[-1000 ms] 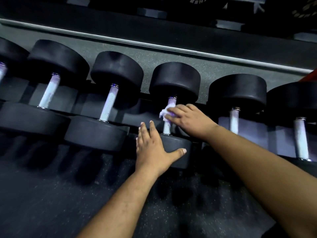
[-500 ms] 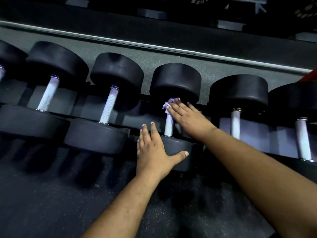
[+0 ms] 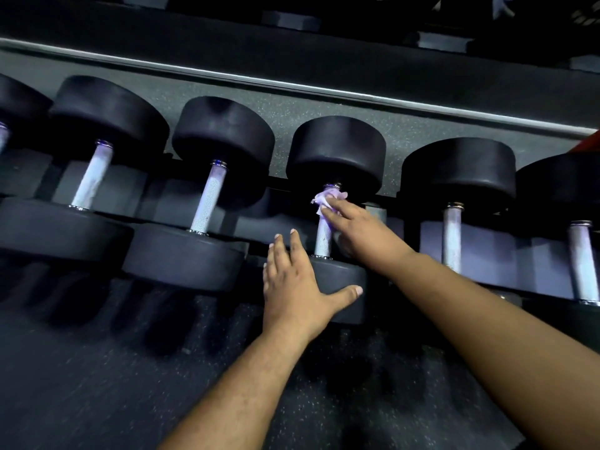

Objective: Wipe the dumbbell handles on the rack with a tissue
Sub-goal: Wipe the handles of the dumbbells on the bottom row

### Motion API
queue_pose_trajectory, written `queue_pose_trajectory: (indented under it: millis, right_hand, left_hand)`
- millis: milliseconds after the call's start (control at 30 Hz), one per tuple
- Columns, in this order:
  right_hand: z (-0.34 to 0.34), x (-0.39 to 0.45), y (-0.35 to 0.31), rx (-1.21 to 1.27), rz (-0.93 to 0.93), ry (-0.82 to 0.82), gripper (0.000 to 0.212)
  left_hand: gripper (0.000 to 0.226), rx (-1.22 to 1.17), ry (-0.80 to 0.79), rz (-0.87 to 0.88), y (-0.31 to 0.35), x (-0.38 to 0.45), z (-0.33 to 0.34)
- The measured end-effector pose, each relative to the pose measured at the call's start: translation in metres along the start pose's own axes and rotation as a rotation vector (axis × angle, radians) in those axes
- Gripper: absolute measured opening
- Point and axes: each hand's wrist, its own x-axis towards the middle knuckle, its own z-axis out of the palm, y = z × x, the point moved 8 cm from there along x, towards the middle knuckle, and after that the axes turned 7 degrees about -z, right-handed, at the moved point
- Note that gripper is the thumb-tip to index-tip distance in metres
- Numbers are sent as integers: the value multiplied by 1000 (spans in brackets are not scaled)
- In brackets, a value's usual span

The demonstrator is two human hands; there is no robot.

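Dumbbell handle [image 3: 323, 237], middle of rack [image 3: 373, 211]: wiping under way. Right hand [image 3: 360, 230] pinches crumpled tissue [image 3: 324, 200] against handle's far end, beside rear head. Left hand [image 3: 292, 284] flat, fingers straight, bracing near head [image 3: 341, 277]. Next, likely: draw tissue down handle, then neighbouring handle [image 3: 452, 237].

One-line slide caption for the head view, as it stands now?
Right hand presses a tissue against the far end of a dumbbell handle while the left hand rests on the near weight head.

Black dumbbells [image 3: 336, 151], silver handles [image 3: 207, 199], white tissue [image 3: 324, 200].
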Motion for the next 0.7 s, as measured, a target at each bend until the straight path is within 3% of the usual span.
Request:
queue_pose_trajectory:
  millis: [100,233,333,400,533,633,700]
  right_hand:
    - [-9,-8,2,256,128,43,62]
    - [-10,0,18,483,434,294,57]
    - [-6,-1,28,517,656,361,26]
    - [-8,-8,23,495,673,311,8]
    - [0,-23,16,618,694,168,21]
    - [0,-13,29,860,832,418,23]
    - [3,-1,32,889,864,511,23]
  left_hand:
    - [139,5,8,-2,1,1,1]
    - [140,13,14,-6,2,1,1]
    - [140,12,11,1,0,2,1]
    - [141,14,13,5,0,2,1]
    - [141,22,35,7,0,3,1]
    - [141,17,20,10,0,3,3]
    - [140,11,18,13,0,3,2]
